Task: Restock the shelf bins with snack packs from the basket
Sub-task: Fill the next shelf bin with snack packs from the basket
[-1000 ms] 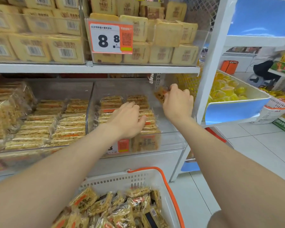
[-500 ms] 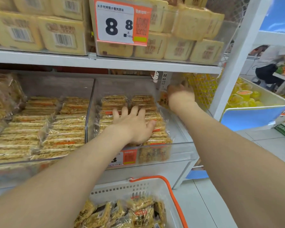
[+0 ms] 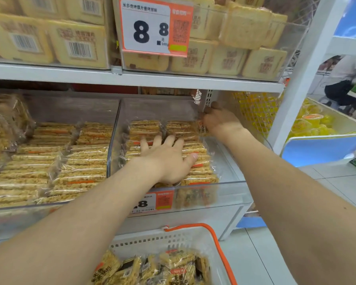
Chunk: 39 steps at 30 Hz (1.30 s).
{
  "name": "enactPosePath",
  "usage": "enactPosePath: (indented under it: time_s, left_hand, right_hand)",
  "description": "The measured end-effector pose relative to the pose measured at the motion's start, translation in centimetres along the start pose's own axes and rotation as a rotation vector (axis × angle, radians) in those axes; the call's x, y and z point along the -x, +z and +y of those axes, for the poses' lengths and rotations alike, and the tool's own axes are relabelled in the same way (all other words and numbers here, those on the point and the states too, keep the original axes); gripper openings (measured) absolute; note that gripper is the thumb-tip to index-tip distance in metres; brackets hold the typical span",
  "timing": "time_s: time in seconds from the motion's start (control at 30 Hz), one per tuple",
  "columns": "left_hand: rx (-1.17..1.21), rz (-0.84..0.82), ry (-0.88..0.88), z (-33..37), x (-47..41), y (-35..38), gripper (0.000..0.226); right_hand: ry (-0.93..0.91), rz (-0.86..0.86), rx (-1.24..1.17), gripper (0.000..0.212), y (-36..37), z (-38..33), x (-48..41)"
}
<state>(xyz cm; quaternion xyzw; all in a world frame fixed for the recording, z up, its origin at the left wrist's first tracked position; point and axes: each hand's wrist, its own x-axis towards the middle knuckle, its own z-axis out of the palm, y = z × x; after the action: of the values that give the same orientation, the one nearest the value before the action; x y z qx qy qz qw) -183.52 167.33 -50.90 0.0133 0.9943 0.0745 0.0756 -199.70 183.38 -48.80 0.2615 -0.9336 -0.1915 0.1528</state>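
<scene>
Packs point(image 3: 199, 159) of crisp snack bars lie in two neat rows inside a clear bin point(image 3: 230, 183) on the lower shelf, covering its left and middle from near to far, with a bare strip along its right side. Left hand point(image 3: 167, 159) lies flat on the rows, fingers straight and spread, pressing them down and gripping nothing. Right hand point(image 3: 220, 120) reaches into the bin's far right corner, fingers curled round one pack point(image 3: 202, 129) held just beside the far end of the right row. This looks like a pack being slotted in while the rows are steadied. Near and below the shelf, a white basket point(image 3: 152, 241) with an orange handle holds a loose heap of spare packs point(image 3: 173, 268), so the restocking seems only partly done: this bin has room on its right and much stock is left to move. To the left, a second bin point(image 3: 29, 206) looks full of similar rows. Above, the upper shelf point(image 3: 173, 79) carries pale wrapped cakes and a price tag point(image 3: 154, 27) reading 8.8. At the far right, another person point(image 3: 343, 75) is partly visible in the aisle.
</scene>
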Motion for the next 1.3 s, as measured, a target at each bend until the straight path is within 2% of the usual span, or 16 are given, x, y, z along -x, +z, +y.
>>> enactPosePath:
  time_s: [0.17,0.33,0.47,0.63,0.7,0.8,0.87,1.03,1.17,1.3]
  left_hand:
    - [-0.001,0.017,0.006,-0.1,-0.1,0.2,0.080]
    - [-0.015,-0.010,-0.065,0.2,0.2,0.0,0.079]
    - [0.012,-0.023,-0.076,0.2,0.3,-0.1,0.079]
    - [0.004,0.004,-0.059,0.0,0.5,0.1,0.078]
    - [0.005,0.011,-0.054,-0.1,0.5,0.1,0.079]
    - [0.004,0.019,-0.048,0.0,0.6,0.2,0.079]
    - [0.002,0.027,-0.048,-0.1,0.6,0.2,0.079]
    - [0.006,0.037,-0.042,-0.2,0.5,0.5,0.079]
    - [0.047,0.085,-0.022,-0.2,0.6,0.6,0.078]
    - [0.021,0.240,-0.011,-0.1,1.3,0.6,0.076]
  right_hand:
    - [-0.045,-0.039,-0.107,0.044,1.3,0.2,0.1]
    - [0.109,0.019,-0.424,0.050,2.4,-0.3,-0.9]
    - [0.103,0.024,-0.515,0.055,2.8,-1.1,-1.7]
    - [0.204,0.048,-0.689,0.049,2.6,0.0,-0.8]
    - [0.226,0.063,-0.603,0.052,2.4,0.4,-0.1]
    - [0.208,0.027,-0.307,0.053,1.9,0.2,0.8]
    - [0.230,-0.004,-0.227,0.052,1.5,-0.4,0.8]
    - [0.246,0.020,-0.241,0.044,1.2,-0.8,0.2]
    - [0.254,-0.055,-0.331,0.056,1.0,-0.6,0.3]
    - [0.206,-0.151,-0.436,0.067,0.7,-0.5,1.5]
